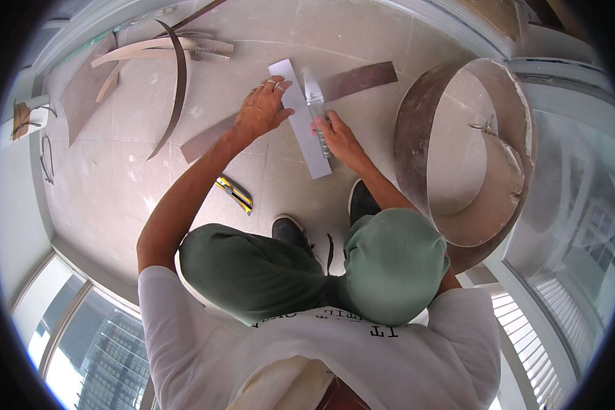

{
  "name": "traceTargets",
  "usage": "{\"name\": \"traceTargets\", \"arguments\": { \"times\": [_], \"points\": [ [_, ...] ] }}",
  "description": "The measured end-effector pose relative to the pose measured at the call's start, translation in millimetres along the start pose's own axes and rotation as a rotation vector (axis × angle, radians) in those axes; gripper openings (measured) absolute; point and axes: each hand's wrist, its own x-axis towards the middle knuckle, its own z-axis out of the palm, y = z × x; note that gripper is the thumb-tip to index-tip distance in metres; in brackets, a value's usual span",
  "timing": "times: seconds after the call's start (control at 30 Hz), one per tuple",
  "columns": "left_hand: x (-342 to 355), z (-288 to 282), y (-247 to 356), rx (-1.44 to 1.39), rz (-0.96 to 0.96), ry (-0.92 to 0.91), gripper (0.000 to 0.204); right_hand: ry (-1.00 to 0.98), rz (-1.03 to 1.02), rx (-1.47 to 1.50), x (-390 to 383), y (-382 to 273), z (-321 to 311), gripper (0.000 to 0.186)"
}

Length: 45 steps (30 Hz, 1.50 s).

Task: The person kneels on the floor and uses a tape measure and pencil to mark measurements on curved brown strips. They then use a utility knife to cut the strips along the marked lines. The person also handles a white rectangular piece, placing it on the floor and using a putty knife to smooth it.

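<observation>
My left hand [260, 107] rests with spread, slightly bent fingers on a long white strip [306, 140], which lies across a brown strip [362, 80] on the floor. My right hand [336, 137] grips a clear-handled scraper [313, 92] with a flat blade, held along the white strip's right edge. A yellow and black utility knife [235, 194] lies on the floor below my left hand.
A large coiled brown band [417, 137] sits at the right beside glass panels [567, 205]. Curved offcut strips [177, 89] and a flat sheet [82, 109] lie at the upper left. My shoes and bent knees are below my hands. A window [102, 342] is at lower left.
</observation>
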Motion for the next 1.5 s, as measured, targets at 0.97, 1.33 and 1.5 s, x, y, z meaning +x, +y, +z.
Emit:
{"name": "traceTargets", "arguments": {
  "times": [0.97,1.33,1.5],
  "points": [
    [16,28,12,-0.057,-0.100,-0.083,0.124,0.453,-0.255,0.433,89,-13,-37,0.026],
    [20,27,34,0.084,-0.196,-0.156,0.145,0.176,0.049,-0.488,8,8,11,0.042],
    [23,28,37,0.106,-0.221,-0.174,0.145,0.160,-0.024,-0.526,18,10,13,0.035]
  ]
}}
